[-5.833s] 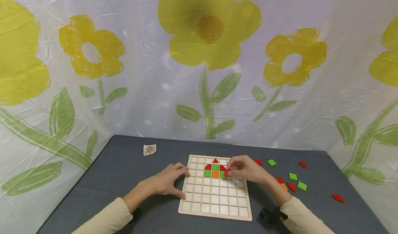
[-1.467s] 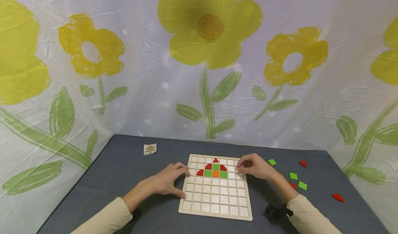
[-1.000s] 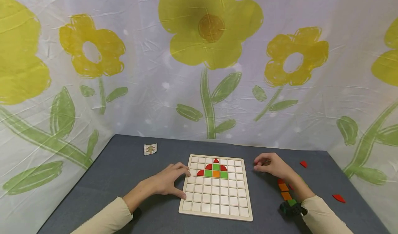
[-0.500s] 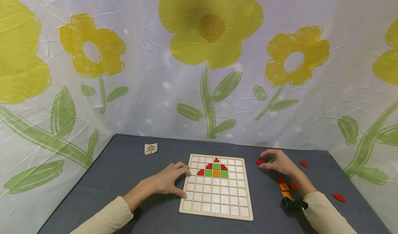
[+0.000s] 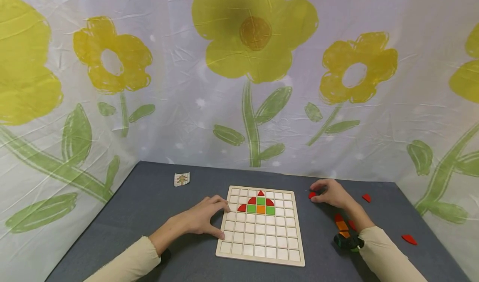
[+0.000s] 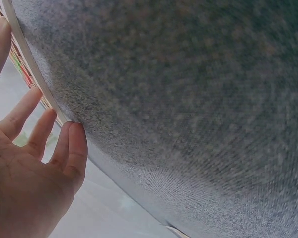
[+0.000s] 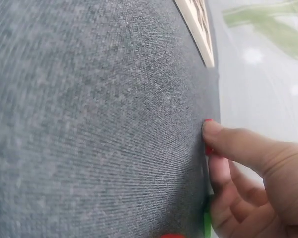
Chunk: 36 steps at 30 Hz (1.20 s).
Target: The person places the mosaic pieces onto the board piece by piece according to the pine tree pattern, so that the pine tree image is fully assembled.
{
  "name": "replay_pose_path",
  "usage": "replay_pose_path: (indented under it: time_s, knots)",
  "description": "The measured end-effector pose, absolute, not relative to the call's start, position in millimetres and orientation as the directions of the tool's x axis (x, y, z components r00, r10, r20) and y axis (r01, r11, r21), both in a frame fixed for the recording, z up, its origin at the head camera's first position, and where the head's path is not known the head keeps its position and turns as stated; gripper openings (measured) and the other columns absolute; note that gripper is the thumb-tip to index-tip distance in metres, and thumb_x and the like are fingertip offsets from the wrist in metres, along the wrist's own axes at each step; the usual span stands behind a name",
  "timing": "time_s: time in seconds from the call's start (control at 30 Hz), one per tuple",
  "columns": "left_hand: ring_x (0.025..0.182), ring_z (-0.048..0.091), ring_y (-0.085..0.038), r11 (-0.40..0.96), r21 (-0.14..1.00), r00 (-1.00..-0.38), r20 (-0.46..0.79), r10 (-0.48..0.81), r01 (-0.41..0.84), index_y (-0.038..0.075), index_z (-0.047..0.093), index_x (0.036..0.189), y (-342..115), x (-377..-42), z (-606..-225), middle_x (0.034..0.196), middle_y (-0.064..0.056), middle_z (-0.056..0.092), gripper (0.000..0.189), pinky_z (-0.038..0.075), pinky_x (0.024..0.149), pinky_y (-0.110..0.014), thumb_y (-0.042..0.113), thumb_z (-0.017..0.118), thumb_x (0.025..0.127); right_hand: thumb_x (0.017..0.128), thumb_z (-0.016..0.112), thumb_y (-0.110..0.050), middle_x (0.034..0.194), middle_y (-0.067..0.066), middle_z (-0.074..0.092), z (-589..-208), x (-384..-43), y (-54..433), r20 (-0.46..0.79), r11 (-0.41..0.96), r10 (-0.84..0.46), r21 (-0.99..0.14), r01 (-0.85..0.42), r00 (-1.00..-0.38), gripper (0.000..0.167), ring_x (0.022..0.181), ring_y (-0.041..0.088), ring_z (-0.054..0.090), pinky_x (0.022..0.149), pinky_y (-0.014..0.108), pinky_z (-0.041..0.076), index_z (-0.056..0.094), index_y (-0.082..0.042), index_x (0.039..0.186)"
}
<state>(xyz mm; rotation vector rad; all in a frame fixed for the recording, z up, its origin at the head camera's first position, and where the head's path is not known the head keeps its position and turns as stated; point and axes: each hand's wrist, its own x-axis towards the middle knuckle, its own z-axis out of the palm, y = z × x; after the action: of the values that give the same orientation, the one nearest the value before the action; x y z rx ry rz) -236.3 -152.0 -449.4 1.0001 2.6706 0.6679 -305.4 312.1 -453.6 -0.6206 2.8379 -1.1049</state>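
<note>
Right hand [image 5: 333,194] moved clear of board [image 5: 260,239] edge | pinches red piece [image 5: 312,195]

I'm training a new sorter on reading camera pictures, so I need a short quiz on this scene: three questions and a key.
1. Which hand touches the left edge of the grid board?
2. True or false: on the board, the orange square lies between two green squares.
3. What colour is the piece at the tips of the right hand's thumb and forefinger?
A) Orange
B) Green
C) Red

Key:
1. The left hand.
2. True.
3. C: a red piece, off the board's right side.
</note>
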Motion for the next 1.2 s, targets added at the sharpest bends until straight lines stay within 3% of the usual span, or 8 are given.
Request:
replay_pose_path:
  time_s: [0.77,1.2]
  knots:
    - [0.126,0.043,-0.032,0.668,0.490,-0.747,-0.050,0.663,0.560,0.014,0.061,0.131,-151.8,-237.1,-449.2,0.141,-0.007,0.046,0.069,0.040,0.102,-0.054,0.046,0.089,0.076,0.080,0.086,-0.002,0.081,0.003,0.060,-455.5,-305.5,309.6,0.110,0.662,-0.355,-0.672,-0.333,-0.928,0.018,0.072,0.020,0.053,0.060,0.030,0.042,0.074,-0.001,0.094]
    - [0.127,0.044,-0.033,0.670,0.490,-0.748,-0.052,0.661,0.558,0.014,0.061,0.131,-151.2,-236.5,-447.9,0.141,-0.006,0.046,0.069,0.040,0.102,-0.054,0.045,0.089,0.076,0.085,0.081,-0.001,0.077,0.000,0.061,-460.3,-300.2,316.2,0.198,0.591,-0.401,-0.690,-0.418,-0.894,0.010,0.066,0.014,0.054,0.060,0.027,0.044,0.072,-0.002,0.089]
